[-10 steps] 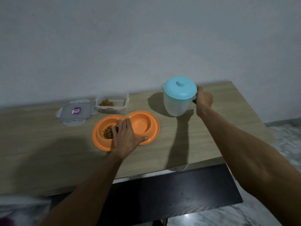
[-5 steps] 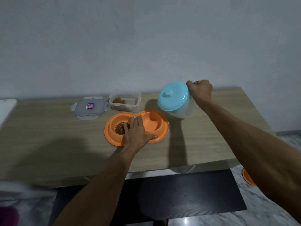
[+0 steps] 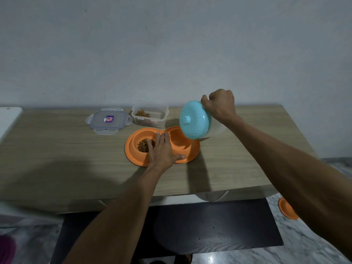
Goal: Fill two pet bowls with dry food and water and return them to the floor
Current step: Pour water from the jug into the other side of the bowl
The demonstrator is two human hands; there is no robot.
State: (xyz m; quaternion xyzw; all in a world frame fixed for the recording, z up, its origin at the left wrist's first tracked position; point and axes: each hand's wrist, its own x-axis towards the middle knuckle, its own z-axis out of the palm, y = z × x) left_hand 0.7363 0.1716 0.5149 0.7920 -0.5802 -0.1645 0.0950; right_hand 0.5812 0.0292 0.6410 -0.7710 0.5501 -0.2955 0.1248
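An orange double pet bowl (image 3: 133,153) lies on the wooden table (image 3: 57,159). Its left well holds brown dry food (image 3: 143,145); its right well (image 3: 179,141) looks empty. My left hand (image 3: 162,151) rests flat on the bowl's middle and front rim, fingers spread. My right hand (image 3: 221,106) grips the handle of a clear jug with a light blue lid (image 3: 194,121), tipped steeply on its side over the right well. No water stream is visible. A second orange bowl (image 3: 285,209) lies on the floor at the right, partly hidden by my right arm.
A clear food container (image 3: 158,119) with some kibble stands behind the bowl, its loose lid (image 3: 109,121) to its left. A white object (image 3: 7,119) sits at the table's left edge. A dark mat (image 3: 209,225) lies on the marble floor below.
My right hand has lifted the jug from the table and tipped it leftward over the bowl's right well. My left hand has stayed on the bowl.
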